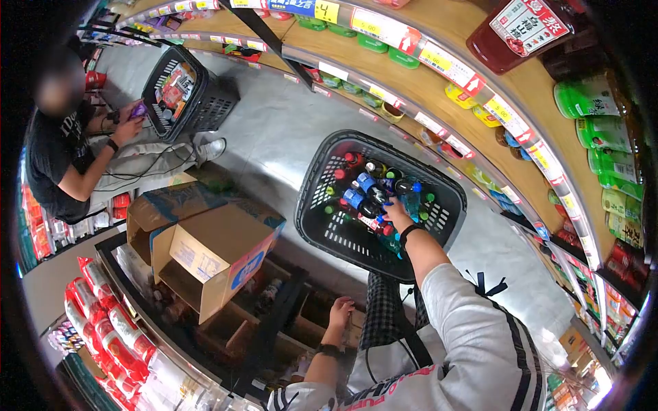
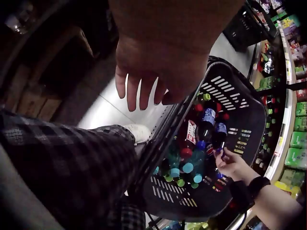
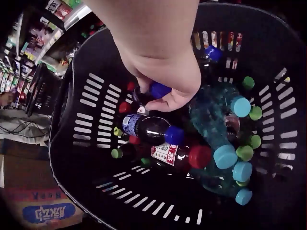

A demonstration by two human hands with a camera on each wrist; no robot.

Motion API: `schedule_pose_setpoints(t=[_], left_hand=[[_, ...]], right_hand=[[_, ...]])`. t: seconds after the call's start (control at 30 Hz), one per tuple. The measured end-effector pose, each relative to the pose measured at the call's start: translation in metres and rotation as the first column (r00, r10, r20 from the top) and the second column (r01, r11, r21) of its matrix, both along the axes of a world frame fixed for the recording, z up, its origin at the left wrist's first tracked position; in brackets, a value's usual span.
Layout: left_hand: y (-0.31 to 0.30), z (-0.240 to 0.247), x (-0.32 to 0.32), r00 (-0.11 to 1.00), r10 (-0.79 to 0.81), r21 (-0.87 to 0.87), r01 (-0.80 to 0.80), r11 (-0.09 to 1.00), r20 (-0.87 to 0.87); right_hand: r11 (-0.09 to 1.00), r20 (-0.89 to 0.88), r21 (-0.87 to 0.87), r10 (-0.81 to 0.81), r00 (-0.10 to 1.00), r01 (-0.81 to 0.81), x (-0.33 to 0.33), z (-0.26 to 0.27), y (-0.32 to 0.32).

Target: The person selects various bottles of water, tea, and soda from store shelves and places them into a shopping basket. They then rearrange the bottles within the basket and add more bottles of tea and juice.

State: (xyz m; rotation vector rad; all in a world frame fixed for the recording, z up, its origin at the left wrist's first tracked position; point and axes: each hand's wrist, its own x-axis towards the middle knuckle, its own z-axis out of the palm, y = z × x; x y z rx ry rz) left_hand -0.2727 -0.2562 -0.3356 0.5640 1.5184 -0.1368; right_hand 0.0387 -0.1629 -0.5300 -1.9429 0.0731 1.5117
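A black shopping basket stands on the floor in front of me, with several drink bottles lying in it. My right hand reaches down into it and, in the right wrist view, its thumb and fingers curl about the blue cap of a dark soda bottle. Just below that hand lies another dark bottle with a blue label and blue cap. Beside it are a red-capped bottle and teal bottles with light-blue caps. My left hand hangs beside the basket, fingers loosely extended and holding nothing.
Shelves of drinks curve along the right side. An open cardboard box sits on a low dark unit at the left, near red packets. Farther back, a seated person is beside a second basket.
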Motion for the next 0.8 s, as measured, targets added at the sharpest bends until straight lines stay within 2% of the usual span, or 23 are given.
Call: schedule_pose_setpoints(t=[0.03, 0.1, 0.13, 0.17, 0.2, 0.23, 0.27, 0.3, 0.33, 0.37, 0.4, 0.43, 0.47, 0.5, 0.53, 0.57, 0.6, 0.63, 0.7, 0.73, 0.8], left_hand=[[-0.003, 0.001, 0.002, 1.000, 0.022, 0.032, -0.023, 0.999, 0.003], [-0.008, 0.003, 0.007, 0.997, 0.070, 0.106, -0.071, 0.992, 0.014], [-0.009, 0.006, 0.012, 0.998, 0.063, 0.109, -0.065, 0.992, 0.022], [-0.010, 0.010, 0.017, 0.998, 0.060, 0.120, -0.063, 0.991, 0.031], [-0.009, 0.012, 0.022, 0.997, 0.059, 0.136, -0.065, 0.989, 0.042], [-0.008, 0.015, 0.026, 0.997, 0.058, 0.153, -0.066, 0.986, 0.055], [-0.009, 0.018, 0.032, 0.996, 0.060, 0.171, -0.071, 0.983, 0.069], [-0.013, 0.023, 0.036, 0.995, 0.060, 0.187, -0.075, 0.980, 0.081], [-0.017, 0.024, 0.038, 0.991, 0.070, 0.219, -0.093, 0.971, 0.111], [-0.023, 0.019, 0.037, 0.987, 0.074, 0.251, -0.108, 0.962, 0.141], [-0.027, 0.019, 0.038, 0.983, 0.072, 0.284, -0.119, 0.951, 0.172], [-0.028, 0.027, 0.042, 0.985, 0.064, 0.287, -0.108, 0.952, 0.159], [-0.028, 0.036, 0.046, 0.992, 0.033, 0.290, -0.067, 0.955, 0.118], [-0.029, 0.050, 0.051, 0.997, 0.002, 0.287, -0.025, 0.958, 0.078], [-0.029, 0.067, 0.057, 0.999, -0.028, 0.283, 0.016, 0.959, 0.039], [-0.027, 0.083, 0.062, 0.997, -0.081, 0.266, 0.075, 0.961, 0.011], [-0.034, 0.069, 0.057, 0.993, -0.112, 0.346, 0.094, 0.934, 0.032], [-0.032, 0.078, 0.060, 0.992, -0.117, 0.374, 0.089, 0.923, 0.055], [-0.029, 0.086, 0.066, 0.983, -0.180, 0.468, 0.145, 0.872, 0.030], [-0.025, 0.113, 0.076, 0.980, -0.201, 0.492, 0.168, 0.854, 0.015], [-0.019, 0.129, 0.086, 0.970, -0.244, 0.587, 0.186, 0.788, 0.020]], right_hand=[[0.999, 0.111, 0.004, -0.032, 0.993, 0.031, -0.004, -0.040, -0.014], [0.994, 0.183, 0.069, 0.065, 0.981, -0.079, 0.000, -0.028, -0.026], [0.984, 0.223, 0.107, 0.113, 0.968, -0.140, 0.000, -0.004, -0.024], [0.962, -0.103, 0.149, -0.217, 0.971, 0.230, -0.002, 0.024, -0.025], [0.963, -0.190, 0.245, -0.065, 0.980, 0.112, 0.006, 0.087, -0.020], [0.978, -0.023, 0.205, 0.052, 0.998, -0.047, 0.004, 0.066, -0.030], [0.986, -0.053, 0.165, 0.020, 0.998, -0.011, 0.002, 0.047, -0.045], [0.961, -0.018, 0.225, 0.172, 0.985, -0.163, 0.006, 0.070, -0.051], [0.886, 0.138, 0.237, 0.375, 0.917, -0.398, 0.007, 0.017, -0.075], [0.876, 0.090, 0.149, 0.450, 0.888, -0.459, 0.014, 0.058, -0.079], [0.833, 0.100, 0.271, 0.473, 0.875, -0.482, 0.021, 0.067, -0.094], [0.816, 0.118, 0.307, 0.478, 0.870, -0.490, 0.023, 0.015, -0.123], [0.784, 0.014, 0.195, 0.598, 0.801, -0.589, 0.044, 0.091, -0.121], [0.823, 0.031, 0.139, 0.552, 0.833, -0.550, 0.053, 0.125, -0.131], [0.821, -0.019, 0.221, 0.543, 0.839, -0.526, 0.069, 0.116, -0.151], [0.856, -0.035, 0.103, 0.512, 0.858, -0.507, 0.083, 0.126, -0.166], [0.877, -0.009, 0.122, 0.469, 0.883, -0.464, 0.100, 0.136, -0.186], [0.877, -0.008, 0.063, 0.478, 0.878, -0.477, 0.118, 0.148, -0.197], [0.933, 0.018, 0.025, 0.359, 0.933, -0.360, 0.151, 0.165, -0.226], [0.937, 0.058, 0.019, 0.346, 0.936, -0.348, 0.167, 0.180, -0.237], [0.949, 0.129, 0.006, 0.313, 0.941, -0.316, 0.195, 0.208, -0.264]])
